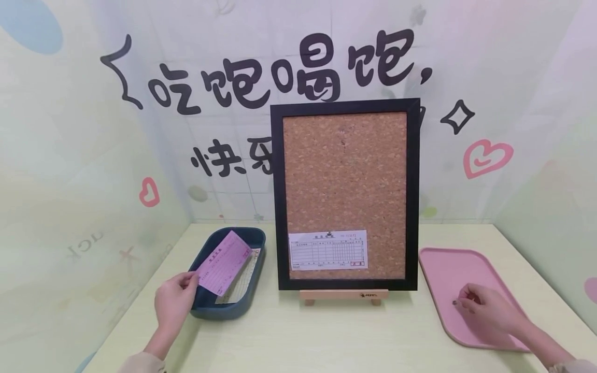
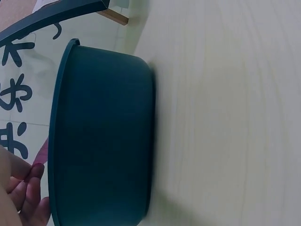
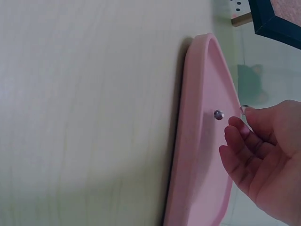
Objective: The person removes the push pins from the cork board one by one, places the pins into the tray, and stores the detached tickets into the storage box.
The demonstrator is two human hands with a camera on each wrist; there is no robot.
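Observation:
Between thumb and fingers, my left hand (image 1: 174,300) pinches the lower left corner of a pink printed form slip (image 1: 226,263), which is raised over the dark teal bin (image 1: 219,312). Beneath it, a pale yellow form slip (image 1: 240,280) lies in the bin. Over the pink tray (image 1: 438,259), my right hand (image 1: 489,305) pinches a small silver pushpin (image 3: 244,109) at its fingertips. A second silver pushpin (image 3: 218,115) is on the tray close by. A white form slip (image 1: 328,254) is fastened at its top edge to the lower left of the corkboard (image 1: 345,176).
The black-framed corkboard stands upright on a small wooden easel (image 1: 342,295), between the bin and the tray. All of them are on a pale wood table (image 1: 336,336). Behind is a printed wall (image 1: 224,31) with large black characters.

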